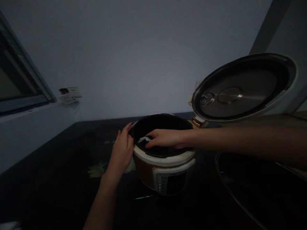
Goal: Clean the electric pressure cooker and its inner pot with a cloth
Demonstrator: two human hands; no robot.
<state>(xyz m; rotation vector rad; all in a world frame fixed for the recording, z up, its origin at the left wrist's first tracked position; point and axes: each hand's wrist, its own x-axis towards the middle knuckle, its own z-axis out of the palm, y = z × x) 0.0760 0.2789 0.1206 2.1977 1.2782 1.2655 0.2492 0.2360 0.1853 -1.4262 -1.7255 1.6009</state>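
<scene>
A squat, round electric cooker (145, 171) stands on a dark, glossy countertop (96, 139) near a pale wall (134, 57), in dim light. Its body is brown, ringed at the top by a thick cream-white rim (165, 161) that looks stained along its lower edge. On the front, a light-framed control panel (172, 182) carries a column of small buttons beside a dark display. The matte black inner pot (163, 121) sits in place. Raised at the upper right, the lid (259, 89) shows a dull metallic underside with a shiny highlight, circular ridges and a dark border; a brownish hinge (199, 122) lies below it. The right hand (165, 138) reaches inside, its fingers pinching a crumpled white cloth (144, 139) near the pot's left wall. The left hand (123, 145) lies against the cooker's left edge, fingers extended; whether it grips there, I cannot tell.
</scene>
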